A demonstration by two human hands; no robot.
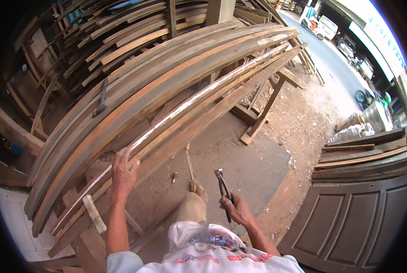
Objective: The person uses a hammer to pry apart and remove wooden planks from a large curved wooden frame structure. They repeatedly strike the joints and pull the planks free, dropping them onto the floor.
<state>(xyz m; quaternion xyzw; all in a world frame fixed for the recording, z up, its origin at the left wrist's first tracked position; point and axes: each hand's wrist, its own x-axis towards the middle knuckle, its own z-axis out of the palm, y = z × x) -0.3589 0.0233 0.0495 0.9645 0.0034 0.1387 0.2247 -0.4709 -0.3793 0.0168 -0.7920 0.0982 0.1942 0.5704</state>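
My right hand (239, 210) is closed around the handles of dark metal pincers (221, 183), held upright with the jaws pointing away from me. My left hand (124, 175) lies on a long wooden plank (180, 108) with a white, rough strip along its edge. Its fingers are stretched out along the wood and the thumb stands apart. Beside it, nearer to me, runs a bare brown beam (226, 105). A dark hammer-like tool (102, 98) rests on the planks beyond my left hand.
Several long planks (167, 75) lie side by side on wooden supports (264, 111). Below, a dark sheet (239, 150) covers the ground, with a small yellow-and-black tool (174, 177) on it. Panelled doors (349, 218) and stacked boards (362, 157) stand at right. A street (326, 50) with vehicles lies beyond.
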